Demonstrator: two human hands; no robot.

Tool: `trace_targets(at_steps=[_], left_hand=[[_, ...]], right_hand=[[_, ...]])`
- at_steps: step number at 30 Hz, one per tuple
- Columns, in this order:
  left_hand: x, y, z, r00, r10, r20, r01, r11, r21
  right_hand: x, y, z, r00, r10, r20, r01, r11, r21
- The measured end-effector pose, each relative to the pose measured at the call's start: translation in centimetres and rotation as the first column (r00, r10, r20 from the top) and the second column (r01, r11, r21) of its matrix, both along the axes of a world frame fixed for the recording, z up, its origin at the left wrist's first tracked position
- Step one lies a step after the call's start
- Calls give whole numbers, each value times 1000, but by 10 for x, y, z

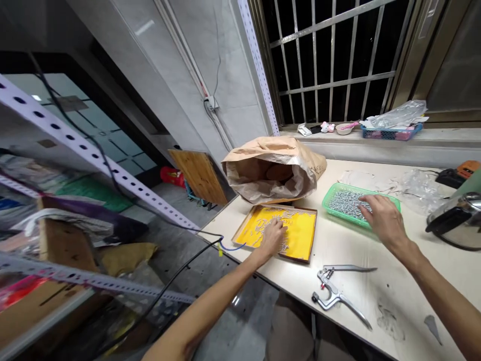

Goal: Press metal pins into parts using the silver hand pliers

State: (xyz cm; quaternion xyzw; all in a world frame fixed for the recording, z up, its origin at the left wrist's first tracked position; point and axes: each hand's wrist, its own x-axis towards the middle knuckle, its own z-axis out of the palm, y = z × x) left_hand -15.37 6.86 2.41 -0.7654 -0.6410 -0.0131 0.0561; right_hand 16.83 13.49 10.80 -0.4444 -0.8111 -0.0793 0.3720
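My left hand (273, 236) is over a shallow tray (311, 235) lined in yellow, its fingers curled together and pointing down among small pale, pin-like pieces (262, 224). What is between those fingertips, if anything, is hidden. My right hand (386, 220) hovers at the right side of a green plastic basket (330, 213), with thumb and fingers apart. Many small silvery, screw-like metal pieces (345, 202) fill the basket. Between me and the two containers lie metal hand pliers (338, 296) with a red part near the jaw, their handles spread.
Behind the tray a large brown paper sack (270, 150) lies with its mouth facing me. A metal kettle (460, 220) and clear plastic wrap (419, 188) are at the right. A black cable (190, 263) and perforated shelf rails (101, 163) run along the left.
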Motion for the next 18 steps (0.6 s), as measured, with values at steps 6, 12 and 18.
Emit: trace_targets(at_steps=[6,12,18], left_hand=[[-17,26,-19,995,-85,-43,79,988,-133],[-26,29,-21,999,26,36,-22,993,-118],[8,10,24,949,156,275,-125,984,-127]], right_hand=[[14,-47,-19,994,108,31,-97,967,-237],[2,-142,-69,969,243,43,-136,672,-728],[2,-169,-79,965,190,180,5,673,-739]])
